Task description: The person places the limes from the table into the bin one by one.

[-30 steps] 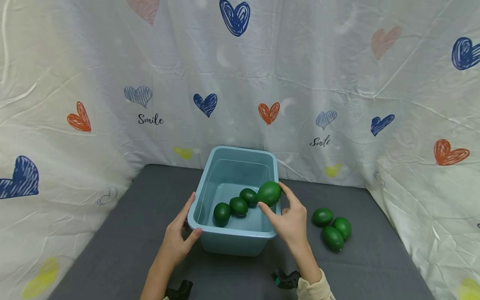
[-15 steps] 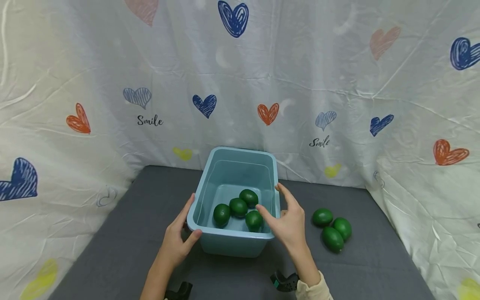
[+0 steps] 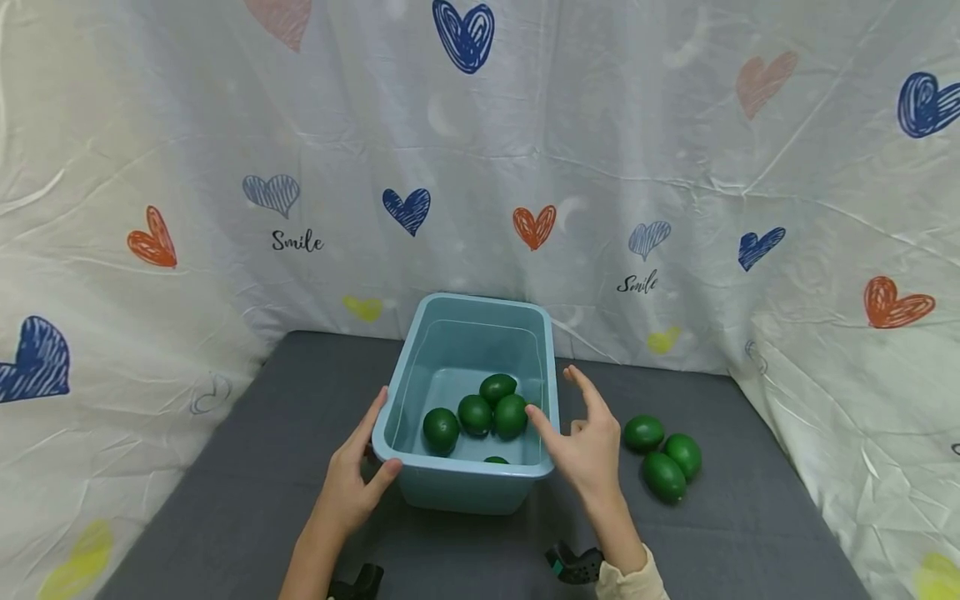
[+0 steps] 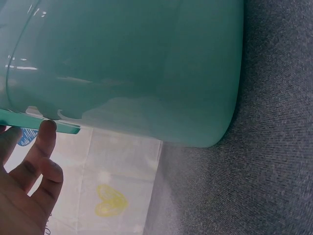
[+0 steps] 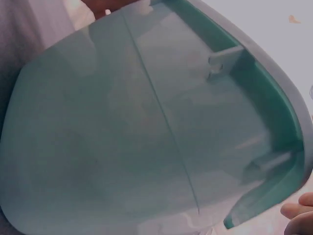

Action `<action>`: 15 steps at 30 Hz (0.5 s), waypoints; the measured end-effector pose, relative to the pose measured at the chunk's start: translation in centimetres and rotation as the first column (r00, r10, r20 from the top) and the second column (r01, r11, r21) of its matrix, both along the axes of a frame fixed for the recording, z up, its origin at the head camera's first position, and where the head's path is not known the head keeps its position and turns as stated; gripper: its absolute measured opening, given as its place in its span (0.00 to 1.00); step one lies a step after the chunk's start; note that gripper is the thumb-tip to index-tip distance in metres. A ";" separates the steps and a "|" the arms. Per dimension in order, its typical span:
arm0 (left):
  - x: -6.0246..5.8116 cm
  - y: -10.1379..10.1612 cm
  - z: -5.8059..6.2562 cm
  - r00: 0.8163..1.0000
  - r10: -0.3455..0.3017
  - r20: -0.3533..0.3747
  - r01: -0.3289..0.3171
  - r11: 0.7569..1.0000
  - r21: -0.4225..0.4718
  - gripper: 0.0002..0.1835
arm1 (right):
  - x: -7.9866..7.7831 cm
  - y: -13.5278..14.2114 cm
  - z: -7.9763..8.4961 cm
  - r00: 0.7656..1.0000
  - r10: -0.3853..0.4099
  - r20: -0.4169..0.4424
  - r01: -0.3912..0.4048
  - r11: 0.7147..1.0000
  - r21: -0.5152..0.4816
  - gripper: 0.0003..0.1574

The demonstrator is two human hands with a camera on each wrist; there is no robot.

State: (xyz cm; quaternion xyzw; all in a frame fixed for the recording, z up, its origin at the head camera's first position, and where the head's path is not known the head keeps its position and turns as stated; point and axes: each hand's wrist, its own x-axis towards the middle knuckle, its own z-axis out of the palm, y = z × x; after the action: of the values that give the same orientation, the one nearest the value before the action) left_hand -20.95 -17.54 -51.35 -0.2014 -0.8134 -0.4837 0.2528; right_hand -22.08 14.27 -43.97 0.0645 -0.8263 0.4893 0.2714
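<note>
In the head view a pale blue plastic bin (image 3: 480, 487) stands on the dark grey cloth. Several smooth, dark green oval fruits (image 3: 440, 431), like avocados, lie inside it, one mostly hidden behind the front wall. My left hand (image 3: 347, 487) grips the bin's front left corner, thumb on the rim and fingers along the side; the left wrist view has its fingertips (image 4: 47, 129) right under the rim. My right hand (image 3: 588, 450) hovers at the right rim with thumb and index finger spread, holding nothing. Its fingers (image 5: 304, 208) just enter the right wrist view.
Three more green fruits (image 3: 663, 477) lie close together on the grey cloth (image 3: 735, 517), right of the bin. A white curtain (image 3: 480, 150) printed with hearts hangs behind and along both sides. Black straps (image 3: 573, 562) are around the wrists.
One green fruit left my right fingers and dropped into the bin, where the fruits shifted and a partly hidden one shows at the front. My right hand moved slightly rightward; the left stayed.
</note>
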 end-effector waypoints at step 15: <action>0.0 0.2 0.1 1.000 0.000 -0.001 0.000 1.000 0.004 0.42 | 0.1 4.0 -1.2 0.993 -0.121 0.006 0.121 0.993 -0.010 0.47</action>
State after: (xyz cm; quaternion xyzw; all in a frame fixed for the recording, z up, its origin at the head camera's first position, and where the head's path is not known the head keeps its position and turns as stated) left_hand -20.96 -17.36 -51.26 -0.2013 -0.8123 -0.4852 0.2535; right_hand -21.97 18.23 -45.15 0.0115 -0.8269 0.4762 0.2988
